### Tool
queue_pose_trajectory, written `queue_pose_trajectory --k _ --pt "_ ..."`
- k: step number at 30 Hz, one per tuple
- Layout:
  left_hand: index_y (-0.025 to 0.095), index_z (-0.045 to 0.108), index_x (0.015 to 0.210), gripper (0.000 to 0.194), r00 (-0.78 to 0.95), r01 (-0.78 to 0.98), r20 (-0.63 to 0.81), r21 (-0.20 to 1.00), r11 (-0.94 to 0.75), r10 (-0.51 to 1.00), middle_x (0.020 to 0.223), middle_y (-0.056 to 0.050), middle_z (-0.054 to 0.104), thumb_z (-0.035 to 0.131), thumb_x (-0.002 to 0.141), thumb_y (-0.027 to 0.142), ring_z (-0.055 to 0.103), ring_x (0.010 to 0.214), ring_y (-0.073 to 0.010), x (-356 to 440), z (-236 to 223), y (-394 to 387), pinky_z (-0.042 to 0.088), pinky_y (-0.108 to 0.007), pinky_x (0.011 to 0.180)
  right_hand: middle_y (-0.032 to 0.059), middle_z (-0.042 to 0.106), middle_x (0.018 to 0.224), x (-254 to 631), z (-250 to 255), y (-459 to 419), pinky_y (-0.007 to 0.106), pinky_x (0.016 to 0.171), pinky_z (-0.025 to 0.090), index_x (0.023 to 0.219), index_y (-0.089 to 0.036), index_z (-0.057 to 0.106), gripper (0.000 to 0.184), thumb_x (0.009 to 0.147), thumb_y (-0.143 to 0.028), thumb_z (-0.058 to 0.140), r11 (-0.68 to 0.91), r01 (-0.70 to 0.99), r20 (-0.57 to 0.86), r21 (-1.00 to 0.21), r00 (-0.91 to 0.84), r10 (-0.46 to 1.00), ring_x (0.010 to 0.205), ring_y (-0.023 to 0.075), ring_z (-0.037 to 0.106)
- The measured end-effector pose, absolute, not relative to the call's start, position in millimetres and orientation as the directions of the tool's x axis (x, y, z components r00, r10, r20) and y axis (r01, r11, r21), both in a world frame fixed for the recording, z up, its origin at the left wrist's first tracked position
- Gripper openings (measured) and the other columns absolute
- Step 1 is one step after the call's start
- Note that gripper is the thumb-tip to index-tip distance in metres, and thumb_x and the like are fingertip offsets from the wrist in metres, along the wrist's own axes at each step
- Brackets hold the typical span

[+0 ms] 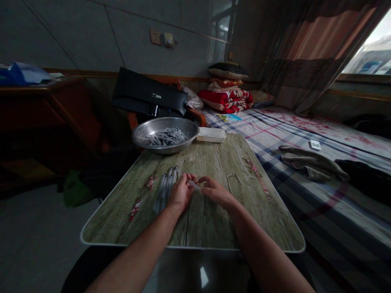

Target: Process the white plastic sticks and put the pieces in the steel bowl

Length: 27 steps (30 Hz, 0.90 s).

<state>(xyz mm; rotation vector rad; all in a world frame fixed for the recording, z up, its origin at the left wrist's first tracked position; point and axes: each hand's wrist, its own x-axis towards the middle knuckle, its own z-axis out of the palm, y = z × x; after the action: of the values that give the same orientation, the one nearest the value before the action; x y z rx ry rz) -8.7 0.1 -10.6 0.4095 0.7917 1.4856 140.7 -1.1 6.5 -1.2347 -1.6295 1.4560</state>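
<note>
Left hand point(181, 193) pinches a clear plastic tube point(193, 184) above the wood-grain table point(214, 154), grip narrow and steady. Right hand point(216, 192) curls close by the tube's far end, contact unclear. Loose tubes point(165, 189) lie on the table; others fill a steel basin point(166, 121) at its far edge.

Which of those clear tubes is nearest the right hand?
The lone tube between the two hands, closest to the right hand. The others lie bunched beside the left hand or heaped in the steel bowl.

Plaid bed point(320, 203) w/ red quilt point(226, 101)
</note>
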Motion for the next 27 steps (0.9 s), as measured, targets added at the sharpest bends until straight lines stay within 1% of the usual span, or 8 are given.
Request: queue_pose_trajectory --k 3,4,8,13,17,20,25,27 --pt "0.016 0.060 0.076 0.020 -0.012 -0.733 -0.246 0.662 0.159 0.969 0.066 0.001 0.058 0.072 0.080 0.032 0.056 0.059 -0.0098 -12.8 -6.3 -1.2 0.046 -0.021 0.058 -0.0070 0.037 0.055 143.4 14.9 -0.2 0.021 0.043 0.024 0.089 -0.018 0.061 0.014 0.080 -0.025 0.053 -0.111 0.122 -0.140 -0.986 -0.269 0.953 0.046 0.0089 0.033" --pt "0.015 0.062 0.083 0.021 0.051 -0.715 -0.237 0.670 0.201 0.970 0.064 0.002 0.056 0.074 0.078 0.032 0.053 0.055 -0.0090 -14.6 -4.3 -2.7 0.043 -0.020 0.053 -0.0071 0.035 0.054 142.8 15.7 0.2 0.021 0.042 0.024 0.084 -0.018 0.059 0.014 0.082 -0.030 0.051 -0.123 0.077 -0.139 -0.989 -0.257 0.956 0.045 0.0088 0.032" --pt "0.018 0.058 0.108 0.044 0.324 -0.589 -0.197 0.723 0.360 0.925 0.061 0.006 0.052 0.080 0.072 0.028 0.043 0.044 -0.0055 -22.5 2.3 -7.9 0.029 -0.015 0.040 -0.0070 0.034 0.055 138.9 11.6 2.2 0.021 0.039 0.023 0.070 -0.019 0.050 0.035 0.086 -0.051 0.050 -0.148 -0.020 -0.141 -0.989 -0.201 0.969 0.042 0.0072 0.029" --pt "0.020 0.053 0.095 0.031 0.467 -0.541 -0.188 0.712 0.448 0.864 0.054 0.009 0.047 0.076 0.075 0.026 0.027 0.034 -0.0016 -29.3 0.7 -5.4 0.016 -0.012 0.036 -0.0076 0.032 0.050 139.2 6.9 3.6 0.022 0.036 0.017 0.065 -0.021 0.045 0.050 0.085 -0.066 0.047 -0.230 -0.060 -0.216 -0.971 -0.182 0.959 0.038 0.0066 0.025" --pt "0.020 0.054 0.088 0.021 0.518 -0.519 -0.170 0.716 0.466 0.838 0.050 0.008 0.044 0.072 0.077 0.023 0.023 0.034 -0.0018 -30.7 1.6 -5.8 0.014 -0.013 0.036 -0.0081 0.028 0.046 140.1 7.2 3.2 0.022 0.035 0.016 0.058 -0.022 0.040 0.055 0.083 -0.070 0.050 -0.217 -0.060 -0.201 -0.974 -0.203 0.958 0.037 0.0062 0.023" --pt "0.019 0.058 0.085 0.015 0.543 -0.506 -0.164 0.719 0.477 0.824 0.048 0.007 0.043 0.069 0.076 0.019 0.025 0.036 -0.0024 -31.0 5.0 -8.6 0.016 -0.014 0.037 -0.0087 0.026 0.044 140.2 8.0 2.8 0.022 0.035 0.014 0.056 -0.022 0.037 0.056 0.082 -0.070 0.053 -0.236 -0.065 -0.217 -0.970 -0.215 0.952 0.036 0.0055 0.020" --pt "0.018 0.060 0.085 0.014 0.522 -0.498 -0.182 0.728 0.471 0.833 0.046 0.007 0.044 0.070 0.075 0.023 0.025 0.034 -0.0032 -30.1 4.0 -7.9 0.018 -0.015 0.036 -0.0097 0.028 0.043 139.8 9.7 2.0 0.021 0.034 0.013 0.057 -0.022 0.039 0.048 0.082 -0.057 0.059 -0.301 -0.087 -0.272 -0.950 -0.249 0.930 0.034 0.0047 0.021" --pt "0.017 0.062 0.087 0.016 0.463 -0.534 -0.180 0.725 0.435 0.868 0.050 0.004 0.051 0.070 0.075 0.024 0.033 0.036 -0.0047 -28.7 2.3 -6.7 0.025 -0.015 0.036 -0.0102 0.029 0.044 139.9 10.4 2.5 0.021 0.034 0.012 0.059 -0.021 0.040 0.043 0.083 -0.052 0.059 -0.350 -0.135 -0.309 -0.927 -0.255 0.916 0.034 0.0045 0.020"
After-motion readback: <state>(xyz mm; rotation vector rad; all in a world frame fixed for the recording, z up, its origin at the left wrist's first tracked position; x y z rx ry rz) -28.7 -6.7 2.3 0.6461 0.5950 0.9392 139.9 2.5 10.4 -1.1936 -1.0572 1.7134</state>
